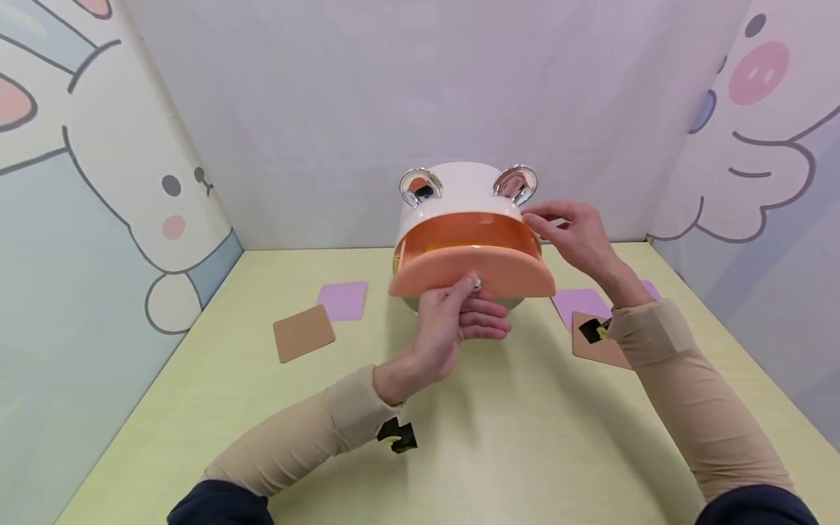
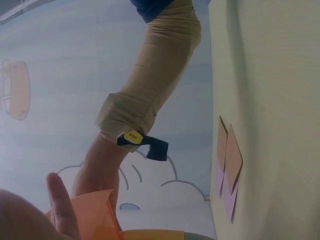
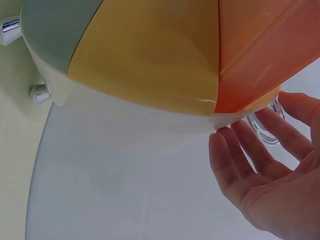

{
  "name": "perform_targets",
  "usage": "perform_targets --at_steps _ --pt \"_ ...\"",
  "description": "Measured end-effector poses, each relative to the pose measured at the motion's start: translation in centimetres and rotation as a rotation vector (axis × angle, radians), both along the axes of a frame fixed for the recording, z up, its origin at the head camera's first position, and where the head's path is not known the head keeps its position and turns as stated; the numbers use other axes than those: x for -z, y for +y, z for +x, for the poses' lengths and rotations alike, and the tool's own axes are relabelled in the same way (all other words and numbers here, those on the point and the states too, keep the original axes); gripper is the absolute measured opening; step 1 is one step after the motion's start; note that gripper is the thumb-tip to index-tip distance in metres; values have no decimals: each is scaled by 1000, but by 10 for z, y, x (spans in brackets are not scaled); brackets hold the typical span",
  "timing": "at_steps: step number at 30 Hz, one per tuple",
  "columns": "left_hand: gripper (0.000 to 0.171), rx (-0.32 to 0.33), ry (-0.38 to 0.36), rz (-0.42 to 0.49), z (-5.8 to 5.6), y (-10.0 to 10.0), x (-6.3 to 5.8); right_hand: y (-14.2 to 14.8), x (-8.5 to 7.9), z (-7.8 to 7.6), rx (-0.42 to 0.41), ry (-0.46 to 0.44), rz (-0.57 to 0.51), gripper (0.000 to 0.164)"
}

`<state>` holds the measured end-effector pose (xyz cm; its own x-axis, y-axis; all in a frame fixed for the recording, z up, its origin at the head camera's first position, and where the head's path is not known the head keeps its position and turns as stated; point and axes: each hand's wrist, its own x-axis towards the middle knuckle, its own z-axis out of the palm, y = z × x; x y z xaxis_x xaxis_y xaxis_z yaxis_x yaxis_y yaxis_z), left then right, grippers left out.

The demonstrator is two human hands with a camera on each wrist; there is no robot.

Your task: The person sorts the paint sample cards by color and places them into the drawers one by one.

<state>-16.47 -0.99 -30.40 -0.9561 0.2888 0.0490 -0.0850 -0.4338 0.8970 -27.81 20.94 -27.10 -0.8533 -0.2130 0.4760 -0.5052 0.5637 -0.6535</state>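
A white rounded storage box [image 1: 467, 182] with two silver ring-shaped ears stands at the back of the table. Its orange tilt-out drawer [image 1: 472, 271] is pulled forward at the top, leaving a gap under the shell. My left hand [image 1: 442, 328] pinches the small silver knob [image 1: 477, 284] on the drawer's front, its other fingers extended below. My right hand [image 1: 577, 237] touches the shell's right edge under the ear, fingers lightly bent. In the right wrist view, these fingertips [image 3: 216, 142] rest against the white shell [image 3: 125, 120], beside a yellow drawer [image 3: 150, 60].
On the left of the table lie a brown card [image 1: 304, 334] and a purple card [image 1: 343, 300]. More purple cards [image 1: 580, 305] and a brown card [image 1: 593, 350] lie on the right, partly behind the right forearm. Cartoon-printed panels [image 1: 98, 219] flank the table; a pale wall [image 1: 420, 87] rises behind.
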Motion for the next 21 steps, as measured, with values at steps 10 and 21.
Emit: perform_targets --at_steps 10,21 --pt "35 -24 -12 1 -19 0 0 0 0 2 -3 -13 -4 31" --pt "34 -54 -24 32 -45 3 1 1 1 1 -15 17 -3 29"
